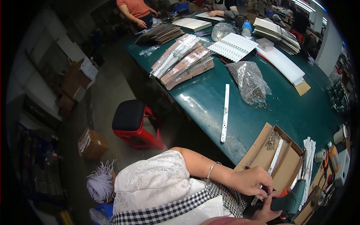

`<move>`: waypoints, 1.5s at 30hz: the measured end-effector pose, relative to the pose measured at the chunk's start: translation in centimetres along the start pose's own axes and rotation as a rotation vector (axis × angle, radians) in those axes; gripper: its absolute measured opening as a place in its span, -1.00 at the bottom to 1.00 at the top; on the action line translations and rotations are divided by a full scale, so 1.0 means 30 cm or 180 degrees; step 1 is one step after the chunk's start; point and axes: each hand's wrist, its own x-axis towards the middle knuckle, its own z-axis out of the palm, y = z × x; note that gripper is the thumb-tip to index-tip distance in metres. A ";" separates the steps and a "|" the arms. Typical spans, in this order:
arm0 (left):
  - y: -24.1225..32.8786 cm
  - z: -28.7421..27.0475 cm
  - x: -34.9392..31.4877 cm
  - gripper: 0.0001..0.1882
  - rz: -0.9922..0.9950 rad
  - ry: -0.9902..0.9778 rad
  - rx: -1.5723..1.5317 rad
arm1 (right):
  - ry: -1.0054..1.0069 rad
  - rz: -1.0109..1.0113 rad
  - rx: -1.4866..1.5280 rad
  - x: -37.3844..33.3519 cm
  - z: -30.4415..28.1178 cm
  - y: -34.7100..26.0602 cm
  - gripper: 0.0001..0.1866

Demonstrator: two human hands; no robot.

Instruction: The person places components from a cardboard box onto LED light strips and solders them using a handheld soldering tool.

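Note:
My left hand [255, 180], with a bracelet at its wrist, reaches over the near edge of an open cardboard box [291, 165]. Its thumb and fingertips are pinched together; whatever lies between them is too small to make out. Just below those fingertips shows the end of a white metal strip [255, 201]. Close against them is my right hand [265, 213], its thumb pointing up and its fingers around a green power tool [290, 201] with an orange part and a long dark front end. In the box lie a heap of small screws [273, 140] and another white strip [276, 155].
On the green table [198, 112] are a strip with small parts [225, 112], a bag of screws [247, 77] and bundled strips [183, 62]. White strips [309, 161] and a bottle [333, 155] stand right. A red-black stool [129, 116] is left. Two people [137, 9] work across the table.

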 end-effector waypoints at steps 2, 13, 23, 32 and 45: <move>0.003 0.001 -0.005 -0.84 -0.0115 0.0075 -0.0073 | -0.0271 0.0224 -0.0515 0.005 -0.050 -0.022 -0.39; -0.011 -0.008 -0.020 -0.88 -0.0302 0.0012 -0.0169 | -0.0492 0.0656 -0.0949 -0.005 -0.087 0.002 -0.34; -0.017 0.004 -0.027 -0.89 -0.0479 0.0068 -0.0140 | -0.0279 0.0659 -0.0825 -0.003 -0.068 0.067 -0.36; -0.026 0.000 -0.017 -0.88 -0.0486 0.0119 -0.0043 | 0.0026 -0.0128 -0.0432 0.010 -0.025 0.084 -0.34; -0.069 -0.058 -0.023 -0.87 -0.0041 0.0097 0.0602 | 0.0061 0.0327 -0.0365 -0.015 -0.072 0.102 -0.31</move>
